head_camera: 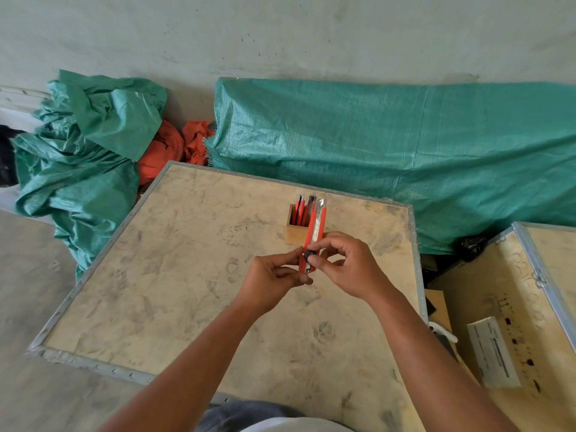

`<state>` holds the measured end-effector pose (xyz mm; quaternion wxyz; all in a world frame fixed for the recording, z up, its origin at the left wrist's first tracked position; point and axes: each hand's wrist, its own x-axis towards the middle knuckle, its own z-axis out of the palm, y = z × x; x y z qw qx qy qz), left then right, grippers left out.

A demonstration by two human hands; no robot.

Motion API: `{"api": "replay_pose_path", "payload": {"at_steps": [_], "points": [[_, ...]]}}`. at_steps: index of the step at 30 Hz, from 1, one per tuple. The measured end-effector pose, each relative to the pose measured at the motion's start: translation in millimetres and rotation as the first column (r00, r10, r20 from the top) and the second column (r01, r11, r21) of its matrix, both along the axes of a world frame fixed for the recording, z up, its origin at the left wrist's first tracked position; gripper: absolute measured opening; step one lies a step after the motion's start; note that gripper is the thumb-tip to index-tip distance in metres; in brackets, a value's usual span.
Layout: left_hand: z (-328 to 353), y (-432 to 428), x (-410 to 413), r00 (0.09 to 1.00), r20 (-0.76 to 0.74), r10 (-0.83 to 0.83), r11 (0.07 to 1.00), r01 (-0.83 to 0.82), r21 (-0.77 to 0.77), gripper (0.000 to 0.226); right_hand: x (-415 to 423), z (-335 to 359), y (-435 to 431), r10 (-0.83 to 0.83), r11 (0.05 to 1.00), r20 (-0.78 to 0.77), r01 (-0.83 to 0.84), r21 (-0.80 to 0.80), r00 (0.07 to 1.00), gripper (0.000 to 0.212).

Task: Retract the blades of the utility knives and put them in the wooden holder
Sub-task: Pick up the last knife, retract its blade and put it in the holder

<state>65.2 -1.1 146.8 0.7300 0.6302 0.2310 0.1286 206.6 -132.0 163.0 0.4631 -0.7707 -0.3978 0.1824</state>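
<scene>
I hold a red utility knife (315, 232) upright above the crate top, in front of the wooden holder (295, 234). My left hand (271, 282) pinches its lower end. My right hand (349, 265) grips it from the right, thumb and forefinger on the black slider. Its tip, with a short bit of blade showing, points away from me over the holder. Two more red knives (301, 208) stand in the holder, tips up.
The work surface is a plywood crate top (174, 291) with a metal rim. A second crate (511, 307) with a white box (491, 353) stands at the right. Green tarps (389, 145) and orange cloth (174, 145) lie behind.
</scene>
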Motion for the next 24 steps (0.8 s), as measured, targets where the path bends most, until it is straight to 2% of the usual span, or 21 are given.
{"api": "replay_pose_path", "payload": {"at_steps": [4,9,15,21,24], "points": [[-2,2,2,1.000,-0.018,-0.014,1.000,0.014,0.016,0.054,-3,-1,1,-0.081,0.997,0.038,0.081,-0.011,0.996,0.020],[-2,5,7,0.999,-0.027,-0.031,0.999,0.032,0.032,0.054,4,-2,-1,-0.018,1.000,0.008,0.018,-0.007,1.000,0.023],[-4,11,19,0.997,-0.059,-0.046,0.997,0.050,0.062,0.053,6,-10,8,-0.165,0.986,0.013,0.165,-0.003,0.986,0.019],[-11,26,41,0.991,-0.133,-0.032,0.989,0.050,0.137,0.055,33,-16,19,-0.197,0.979,-0.109,0.201,0.024,0.974,0.012],[-15,37,58,0.988,-0.154,-0.016,0.984,0.044,0.175,0.054,53,-23,30,-0.224,0.974,-0.121,0.226,0.007,0.967,0.024]]}}
